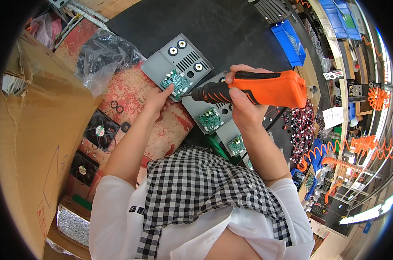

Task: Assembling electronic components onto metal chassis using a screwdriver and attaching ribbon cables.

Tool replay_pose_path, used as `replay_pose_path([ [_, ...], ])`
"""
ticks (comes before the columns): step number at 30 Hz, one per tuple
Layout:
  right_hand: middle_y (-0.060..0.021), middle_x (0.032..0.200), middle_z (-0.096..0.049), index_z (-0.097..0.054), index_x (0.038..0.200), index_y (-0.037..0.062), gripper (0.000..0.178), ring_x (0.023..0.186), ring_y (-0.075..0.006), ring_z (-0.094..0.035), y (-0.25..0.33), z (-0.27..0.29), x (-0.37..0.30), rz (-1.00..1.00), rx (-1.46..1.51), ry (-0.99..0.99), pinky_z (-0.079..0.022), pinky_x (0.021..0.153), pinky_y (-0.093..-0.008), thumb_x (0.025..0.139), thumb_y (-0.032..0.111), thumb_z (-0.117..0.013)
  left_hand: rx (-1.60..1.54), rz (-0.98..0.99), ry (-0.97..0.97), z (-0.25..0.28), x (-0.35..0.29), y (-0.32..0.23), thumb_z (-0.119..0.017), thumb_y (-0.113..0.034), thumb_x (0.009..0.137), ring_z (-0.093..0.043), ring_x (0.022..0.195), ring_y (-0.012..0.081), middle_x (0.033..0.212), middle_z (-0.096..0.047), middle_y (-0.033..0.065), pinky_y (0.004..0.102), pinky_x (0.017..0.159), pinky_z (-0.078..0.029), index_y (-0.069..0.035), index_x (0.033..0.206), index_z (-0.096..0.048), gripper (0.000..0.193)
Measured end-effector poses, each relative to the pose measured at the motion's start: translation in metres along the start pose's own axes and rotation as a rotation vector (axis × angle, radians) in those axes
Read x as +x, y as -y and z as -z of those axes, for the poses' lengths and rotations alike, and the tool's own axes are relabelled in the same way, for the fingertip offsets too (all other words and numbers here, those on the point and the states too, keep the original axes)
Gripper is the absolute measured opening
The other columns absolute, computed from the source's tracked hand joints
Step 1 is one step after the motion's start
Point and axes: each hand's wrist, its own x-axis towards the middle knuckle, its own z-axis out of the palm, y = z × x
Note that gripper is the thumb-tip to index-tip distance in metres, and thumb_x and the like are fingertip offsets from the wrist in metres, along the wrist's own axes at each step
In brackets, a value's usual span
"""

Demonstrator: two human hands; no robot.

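My right hand is wrapped round an orange and black cordless screwdriver, held level with its black nose toward the left. Its thin bit reaches the near corner of a grey panel, beside a green circuit board; whether it touches a screw is too small to tell. At that corner, my left hand grips the panel's edge, thumb at the board and the other fingers partly hidden. On the panel are round fittings and slotted vents. Partly behind my right hand lies a second grey panel with its own green board.
Black fans and small black rings lie left on the worn red surface. A plastic bag and large cardboard box stand beyond. To the right are a blue bin, bundled wires and coiled orange hoses.
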Motion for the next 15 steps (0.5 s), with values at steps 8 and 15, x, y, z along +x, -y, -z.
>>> replay_pose_path([
  [8, -0.0167, 0.088, -0.053, -0.040, 0.090, 0.0030, 0.035, 0.072, -0.0198, -0.052, -0.008, -0.007, 0.005, 0.031, -0.052, 0.112, -0.043, 0.066, -0.0325, 0.061, -0.002, -0.059, -0.007, 0.024, -0.004, -0.002, 0.002, -0.001, -0.061, -0.033, 0.075, -0.044, 0.041, 0.0110, 0.057, -0.053, 0.0039, 0.0228, 0.036, -0.030, -0.004, 0.066, -0.053, 0.031],
  [15, -0.0151, 0.083, -0.053, -0.040, 0.088, 0.0030, 0.035, 0.069, -0.0171, -0.053, -0.006, -0.020, 0.009, 0.009, -0.118, 0.285, -0.045, 0.062, -0.0302, 0.060, -0.005, -0.060, -0.052, 0.044, -0.013, -0.001, 0.006, -0.006, -0.060, -0.029, 0.075, -0.045, 0.042, 0.0119, 0.059, -0.054, 0.0048, 0.0236, 0.036, -0.030, -0.004, 0.068, -0.054, 0.027],
])
